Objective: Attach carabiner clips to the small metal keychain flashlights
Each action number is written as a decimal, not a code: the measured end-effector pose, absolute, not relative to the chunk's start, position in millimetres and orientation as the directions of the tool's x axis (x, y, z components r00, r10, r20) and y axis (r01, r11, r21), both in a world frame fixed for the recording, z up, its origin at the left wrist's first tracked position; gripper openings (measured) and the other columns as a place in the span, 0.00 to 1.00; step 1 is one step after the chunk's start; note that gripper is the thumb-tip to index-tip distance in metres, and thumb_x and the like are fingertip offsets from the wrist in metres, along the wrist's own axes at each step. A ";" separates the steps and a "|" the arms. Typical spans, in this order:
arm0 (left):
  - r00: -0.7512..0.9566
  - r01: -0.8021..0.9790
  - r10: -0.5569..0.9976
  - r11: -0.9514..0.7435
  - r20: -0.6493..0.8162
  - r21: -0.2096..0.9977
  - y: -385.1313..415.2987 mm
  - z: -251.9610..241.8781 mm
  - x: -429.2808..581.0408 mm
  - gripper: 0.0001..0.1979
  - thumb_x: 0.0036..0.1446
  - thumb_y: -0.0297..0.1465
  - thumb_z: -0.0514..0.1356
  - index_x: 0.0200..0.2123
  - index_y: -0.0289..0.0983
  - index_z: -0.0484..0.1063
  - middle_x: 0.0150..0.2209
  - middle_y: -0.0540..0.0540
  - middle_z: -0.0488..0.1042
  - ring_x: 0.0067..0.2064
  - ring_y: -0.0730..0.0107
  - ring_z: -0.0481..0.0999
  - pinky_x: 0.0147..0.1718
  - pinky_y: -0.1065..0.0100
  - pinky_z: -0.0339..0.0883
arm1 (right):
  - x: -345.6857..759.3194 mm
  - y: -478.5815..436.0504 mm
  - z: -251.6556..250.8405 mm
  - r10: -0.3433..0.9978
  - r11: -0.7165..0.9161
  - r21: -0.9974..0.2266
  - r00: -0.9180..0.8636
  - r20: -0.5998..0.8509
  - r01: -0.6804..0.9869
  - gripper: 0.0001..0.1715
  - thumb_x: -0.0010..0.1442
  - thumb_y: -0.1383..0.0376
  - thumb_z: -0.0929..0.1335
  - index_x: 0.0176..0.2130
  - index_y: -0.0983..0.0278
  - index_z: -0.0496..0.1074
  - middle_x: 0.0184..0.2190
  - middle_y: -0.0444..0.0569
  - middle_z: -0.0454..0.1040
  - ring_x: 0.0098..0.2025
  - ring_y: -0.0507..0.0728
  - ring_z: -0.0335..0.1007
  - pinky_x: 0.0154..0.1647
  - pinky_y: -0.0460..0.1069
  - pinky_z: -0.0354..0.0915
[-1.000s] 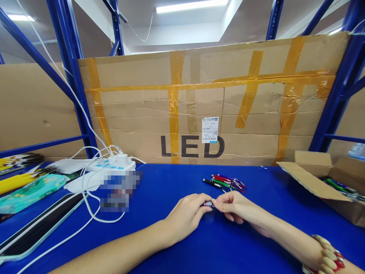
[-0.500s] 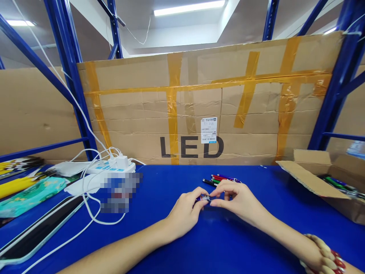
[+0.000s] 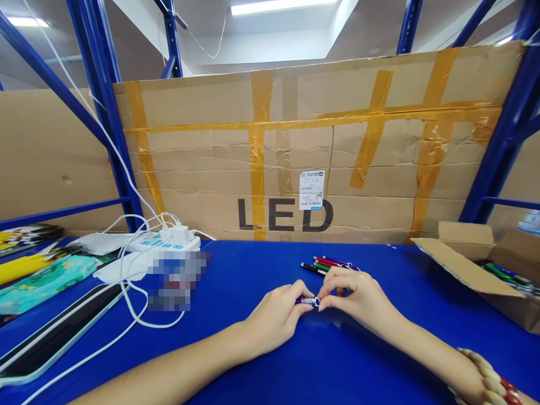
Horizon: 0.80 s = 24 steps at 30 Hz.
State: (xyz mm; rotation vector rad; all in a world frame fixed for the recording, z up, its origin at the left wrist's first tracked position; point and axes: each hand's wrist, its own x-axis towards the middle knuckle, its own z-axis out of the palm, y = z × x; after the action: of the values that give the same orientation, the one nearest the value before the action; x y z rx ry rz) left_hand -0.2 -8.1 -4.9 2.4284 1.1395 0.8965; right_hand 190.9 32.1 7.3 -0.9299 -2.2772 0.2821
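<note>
A small dark-blue pen-like tube (image 3: 307, 301) with a printed band and a silver end lies across the gap between my hands, just above the blue tabletop. My left hand (image 3: 274, 316) is closed, pinching its left part between thumb and fingers. The thumb and index finger of my right hand (image 3: 358, 293) are pinched at the silver ring-like end; the exact grip is partly hidden. Just behind my right hand lie several slim tubes of similar size: a black one (image 3: 311, 268), a red one (image 3: 321, 262), a green one and a blue-purple one, partly covered by that hand.
On the right stands an open cardboard box (image 3: 466, 269) holding more slim coloured tubes. At left are a white power strip (image 3: 147, 243) with tangled cables, a dark flat panel (image 3: 63, 332), a teal packet (image 3: 50, 281) and yellow-handled tools. A cardboard wall (image 3: 211, 169) closes the back.
Both hands have shifted slightly right in the picture with the tube. More of its silver end now shows between my fingers. The view has tilted a little.
</note>
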 end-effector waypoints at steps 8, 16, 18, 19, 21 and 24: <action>0.490 0.579 0.786 -0.617 0.378 0.533 -7.6 -6.4 0.1 0.05 0.60 0.29 0.49 0.38 0.39 0.63 0.39 0.49 0.73 0.39 0.70 0.73 0.37 0.72 0.63 | 193.9 31.1 6.3 0.558 0.825 -0.299 -0.607 0.565 0.480 0.13 0.55 0.56 0.67 0.26 0.60 0.75 0.27 0.44 0.71 0.28 0.50 0.67 0.28 0.43 0.60; 0.488 0.579 0.792 -0.608 0.366 0.543 -8.8 -4.0 0.5 0.07 0.60 0.29 0.49 0.40 0.39 0.64 0.38 0.50 0.73 0.38 0.71 0.73 0.36 0.73 0.63 | 193.8 32.2 6.7 0.581 0.812 -0.334 -0.608 0.541 0.478 0.12 0.54 0.57 0.68 0.26 0.60 0.75 0.27 0.44 0.71 0.29 0.50 0.67 0.28 0.43 0.59; 0.498 0.585 0.784 -0.618 0.369 0.525 -8.9 -3.9 0.7 0.07 0.60 0.29 0.49 0.41 0.39 0.64 0.39 0.49 0.73 0.39 0.71 0.73 0.38 0.73 0.63 | 193.4 32.4 7.5 0.601 0.798 -0.360 -0.604 0.523 0.483 0.11 0.53 0.57 0.68 0.26 0.61 0.75 0.27 0.44 0.71 0.29 0.51 0.67 0.27 0.43 0.59; 0.503 0.589 0.780 -0.624 0.372 0.513 -8.9 -3.9 0.8 0.08 0.60 0.30 0.49 0.41 0.39 0.64 0.40 0.49 0.73 0.39 0.71 0.72 0.39 0.72 0.63 | 193.2 32.6 8.0 0.616 0.788 -0.376 -0.601 0.510 0.488 0.10 0.53 0.58 0.69 0.26 0.61 0.75 0.27 0.44 0.72 0.29 0.51 0.67 0.28 0.44 0.59; 0.511 0.603 0.772 -0.636 0.379 0.482 -8.7 -4.4 1.3 0.09 0.61 0.30 0.48 0.42 0.40 0.65 0.41 0.49 0.73 0.41 0.71 0.72 0.41 0.71 0.62 | 192.7 33.3 8.5 0.651 0.759 -0.411 -0.593 0.474 0.505 0.10 0.51 0.58 0.70 0.25 0.61 0.75 0.26 0.44 0.72 0.29 0.51 0.67 0.28 0.44 0.59; 0.522 0.623 0.760 -0.650 0.388 0.435 -7.9 -6.1 1.6 0.10 0.61 0.30 0.48 0.41 0.39 0.67 0.40 0.49 0.73 0.41 0.71 0.71 0.43 0.71 0.62 | 191.6 35.1 6.7 0.710 0.702 -0.471 -0.572 0.410 0.534 0.10 0.50 0.58 0.71 0.24 0.61 0.75 0.26 0.43 0.72 0.28 0.51 0.66 0.29 0.45 0.59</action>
State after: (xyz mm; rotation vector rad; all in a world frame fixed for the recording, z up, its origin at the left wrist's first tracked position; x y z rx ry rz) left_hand 1.6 -7.9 -6.1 2.5218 1.1685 0.8203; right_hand 191.6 35.1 6.7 -0.9475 -2.3258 0.3969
